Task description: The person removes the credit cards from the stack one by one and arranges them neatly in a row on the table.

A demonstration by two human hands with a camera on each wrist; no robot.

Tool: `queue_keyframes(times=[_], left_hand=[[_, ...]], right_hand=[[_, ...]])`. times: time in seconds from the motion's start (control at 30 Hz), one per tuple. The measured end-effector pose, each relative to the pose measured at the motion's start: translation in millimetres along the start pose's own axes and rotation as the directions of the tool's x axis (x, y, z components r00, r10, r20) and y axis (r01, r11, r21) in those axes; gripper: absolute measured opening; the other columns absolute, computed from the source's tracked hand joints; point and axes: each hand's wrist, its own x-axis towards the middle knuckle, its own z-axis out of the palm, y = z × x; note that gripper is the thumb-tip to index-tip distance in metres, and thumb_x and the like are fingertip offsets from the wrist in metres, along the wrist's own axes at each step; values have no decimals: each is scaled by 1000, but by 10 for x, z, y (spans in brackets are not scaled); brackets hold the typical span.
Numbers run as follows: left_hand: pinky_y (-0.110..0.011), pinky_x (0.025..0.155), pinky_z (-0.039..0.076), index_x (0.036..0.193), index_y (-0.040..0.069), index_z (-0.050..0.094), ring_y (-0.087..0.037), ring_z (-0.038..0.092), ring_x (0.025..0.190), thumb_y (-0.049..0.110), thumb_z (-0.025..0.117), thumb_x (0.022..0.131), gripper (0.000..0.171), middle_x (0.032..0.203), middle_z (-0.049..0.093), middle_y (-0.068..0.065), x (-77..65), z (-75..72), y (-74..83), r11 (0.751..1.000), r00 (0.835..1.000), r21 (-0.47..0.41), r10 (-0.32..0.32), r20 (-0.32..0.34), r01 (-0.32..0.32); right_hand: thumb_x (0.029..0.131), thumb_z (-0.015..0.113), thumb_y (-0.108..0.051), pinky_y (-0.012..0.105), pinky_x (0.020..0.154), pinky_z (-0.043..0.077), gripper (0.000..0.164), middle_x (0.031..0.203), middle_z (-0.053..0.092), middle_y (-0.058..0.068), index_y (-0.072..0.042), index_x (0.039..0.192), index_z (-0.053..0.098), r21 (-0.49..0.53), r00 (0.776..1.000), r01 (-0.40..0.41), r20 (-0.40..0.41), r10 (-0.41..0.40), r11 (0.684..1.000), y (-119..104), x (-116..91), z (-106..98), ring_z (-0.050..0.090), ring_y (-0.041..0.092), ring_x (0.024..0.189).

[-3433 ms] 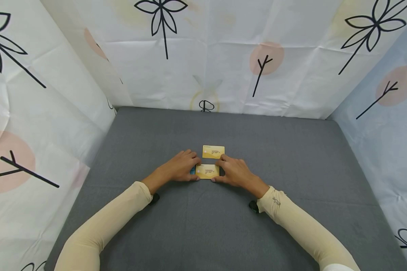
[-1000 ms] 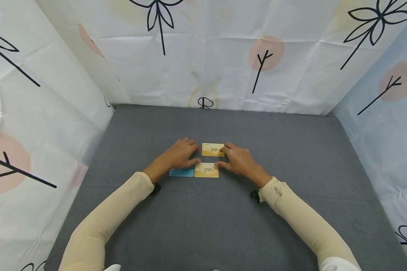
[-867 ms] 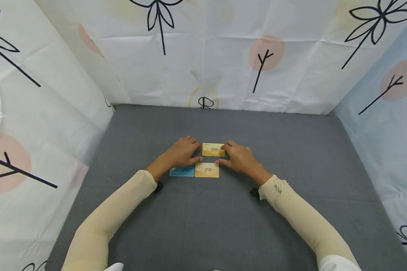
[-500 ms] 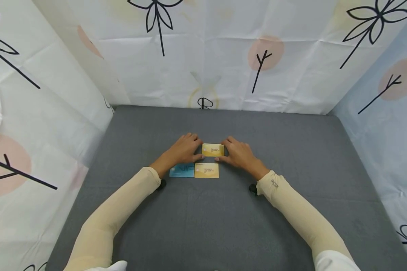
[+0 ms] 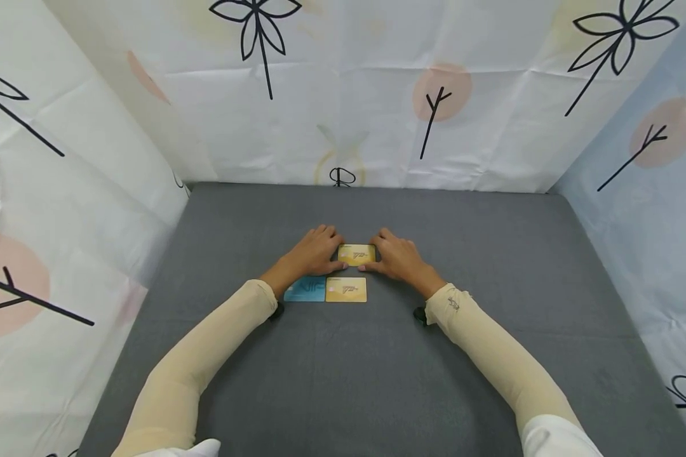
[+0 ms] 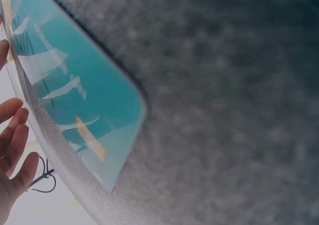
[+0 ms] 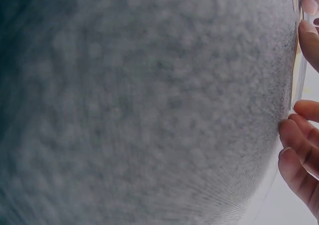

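Two yellow cards and one blue card lie on a grey cloth. At the far yellow card [image 5: 356,255], my left hand [image 5: 316,251] has its thumb and forefinger at the left corners. My right hand [image 5: 399,256] holds the right end of that card the same way, thumb on the near edge and forefinger on the far one. Just nearer lies the second yellow card [image 5: 345,290], side by side with the blue card [image 5: 305,289]. Under my left wrist, the blue card [image 6: 89,85] looks glossy in the left wrist view. My other fingers [image 7: 299,175] stay loosely bent in the right wrist view.
The grey table [image 5: 343,381] is enclosed by white patterned cloth walls [image 5: 343,95] at the back, left and right. Both forearms wear cream sleeves [image 5: 200,362], with a dark wrist camera [image 5: 420,315] under the right wrist.
Both hands have left the near yellow card and moved away from me to the ends of the far yellow one. The blue card, earlier mostly covered by the left hand, now shows.
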Motion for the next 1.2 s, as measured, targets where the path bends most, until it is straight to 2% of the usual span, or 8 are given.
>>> queue_keyframes(times=[0.6, 0.9, 1.2], left_hand=[[-47, 99, 45, 131, 10, 62, -30, 53, 116, 49, 68, 94, 54, 127, 58, -11, 58, -18, 5, 999, 998, -35, -31, 62, 33], [-44, 95, 45, 127, 7, 61, -28, 54, 108, 48, 69, 93, 53, 119, 58, -11, 53, -5, -18, 999, 998, -51, -13, 56, 16], [-44, 96, 46, 123, 8, 60, -28, 55, 109, 47, 69, 93, 51, 118, 58, -11, 65, -7, -15, 998, 998, -56, -21, 55, 24]], right_hand=[[83, 76, -56, 40, 62, 50, 59, 108, 58, 9, -10, 120, 70, 10, 1000, -11, -12, 12, 1000, 5, 15, 24, 56, 20, 70], [83, 75, -57, 41, 62, 51, 64, 113, 57, 10, -10, 126, 68, 21, 1000, -28, -1, 28, 999, 8, 13, 41, 57, 21, 70], [83, 76, -55, 41, 63, 52, 64, 114, 59, 11, -9, 125, 68, 15, 1000, -20, -13, 20, 1000, 5, 16, 34, 59, 22, 71]])
